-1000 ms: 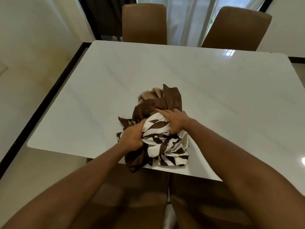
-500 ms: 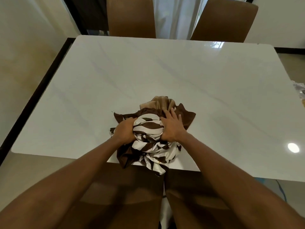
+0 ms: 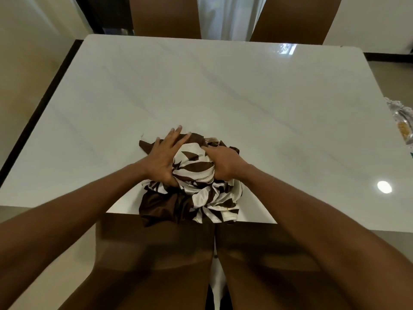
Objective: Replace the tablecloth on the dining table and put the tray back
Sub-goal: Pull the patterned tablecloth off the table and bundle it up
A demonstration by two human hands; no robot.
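Note:
A bunched brown-and-cream patterned tablecloth lies at the near edge of the bare white marble dining table, part of it hanging over the edge. My left hand lies on the bundle's left side, fingers spread and stretched forward, thumb tucked into the folds. My right hand is curled on the bundle's right side, gripping the cloth. At the right border, beside the table, something silvery and wrapped shows; I cannot tell whether it is the tray.
Two brown chairs stand at the table's far side before a white curtain. Two more brown chair backs are tucked in right below me. A dark strip runs along the floor to the left.
My left hand has opened from a fist and reached forward over the cloth. The bundle has flattened a little. My view has moved closer over the table.

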